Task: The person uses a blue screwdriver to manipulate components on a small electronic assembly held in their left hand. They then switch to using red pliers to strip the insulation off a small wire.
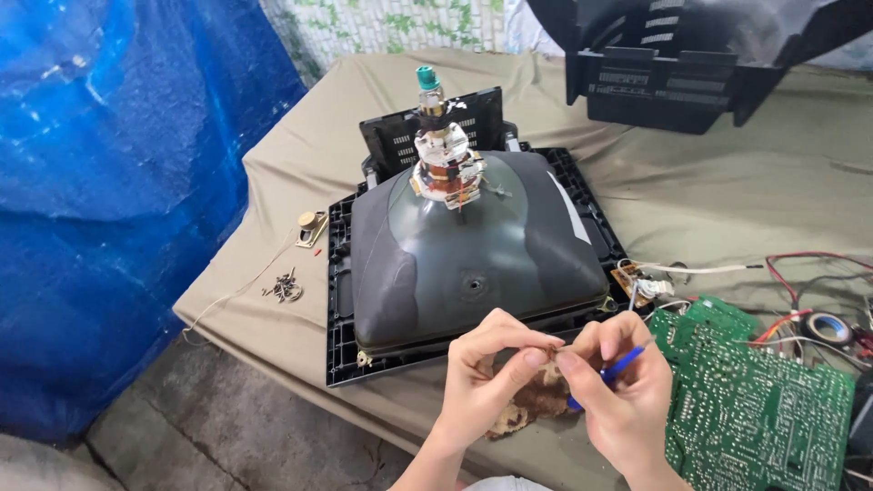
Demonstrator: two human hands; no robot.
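Head view: both hands meet at six o'clock, just below the picture tube (473, 250), which lies face-down in its black front frame (338, 300) on the cloth-covered counter (727, 191). The left hand (482, 386) has its grip pinched on a small brownish piece (548, 356). The right hand (618, 386) pinches a blue-handled tool (618, 368) against that piece. The back shell (664, 64) sits off at one o'clock, the green circuit board (755, 400) out at four, loose screws (285, 287) at nine. The set looks largely stripped; the tube remains in the frame.
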